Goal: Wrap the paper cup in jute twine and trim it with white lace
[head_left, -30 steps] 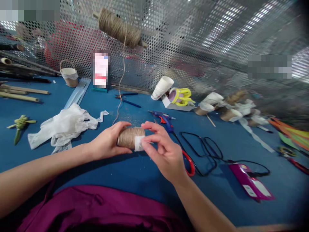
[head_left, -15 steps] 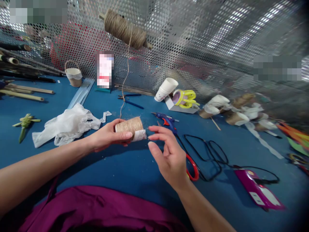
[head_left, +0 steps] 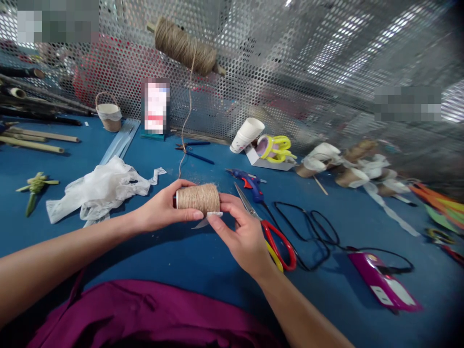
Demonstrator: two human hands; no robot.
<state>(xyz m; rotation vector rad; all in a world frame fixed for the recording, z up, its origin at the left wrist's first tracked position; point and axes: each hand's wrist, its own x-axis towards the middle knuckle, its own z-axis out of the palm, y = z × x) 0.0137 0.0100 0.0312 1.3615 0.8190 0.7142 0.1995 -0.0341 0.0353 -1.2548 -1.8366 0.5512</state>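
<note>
Head camera view: a short, pale-brown cylinder wrapped in twine lies on its side between the person's two hands, above a blue tabletop. The left hand is clamped on its left part, thumb across the lower front and the other fingers mostly hidden behind. At the lower right edge, the thumb of the right hand touches a narrow white strip, whose thin end trails below the cylinder. That hand's forefinger reaches the cylinder's right end, set apart from the thumb; the remaining fingertips are hidden, so I cannot tell whether they grip anything.

Just beside the right hand lie metal scissors with red and yellow handles, and beyond them a blue glue gun with a red trigger. To the left of the cylinder spreads a crumpled heap of white lace fabric. A thin strand of brown twine drops from a large brown spool mounted at the perforated metal screen, passing over blue-handled pliers toward the left hand.
</note>
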